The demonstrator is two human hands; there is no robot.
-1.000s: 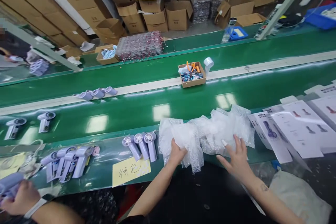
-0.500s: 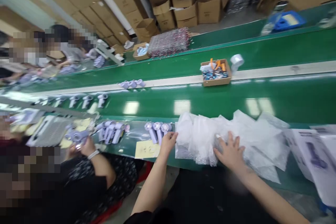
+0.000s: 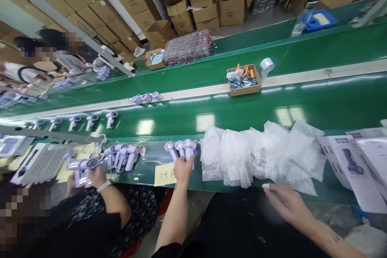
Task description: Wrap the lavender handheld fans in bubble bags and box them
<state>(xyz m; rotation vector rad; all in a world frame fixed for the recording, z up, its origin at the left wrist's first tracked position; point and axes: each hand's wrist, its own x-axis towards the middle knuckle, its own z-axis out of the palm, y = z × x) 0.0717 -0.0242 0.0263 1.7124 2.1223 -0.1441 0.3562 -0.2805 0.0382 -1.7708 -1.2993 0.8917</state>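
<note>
Three lilac hand-held fans (image 3: 180,148) lie side by side on the near green ledge, above a yellow handwritten note (image 3: 163,174). My left hand (image 3: 183,168) has its fingers closed round the handle of the rightmost fan (image 3: 190,147). A heap of clear bubble-wrap bags (image 3: 260,157) lies to the right of the fans. My right hand (image 3: 282,202) hovers off the ledge's front edge just below the heap, fingers loosely stretched out and holding nothing.
A co-worker on the left holds a lilac fan (image 3: 83,166), with more fans (image 3: 122,155) lying beside. More fans (image 3: 90,121) ride the green conveyor (image 3: 317,102). A small cardboard box of tools (image 3: 243,80) and a tape roll (image 3: 266,65) stand mid-belt. White printed cartons (image 3: 353,169) lie at the right.
My left hand left the bubble-wrap heap, went left and closed on the rightmost fan's handle. My right hand came off the heap toward me. The view swung left.
</note>
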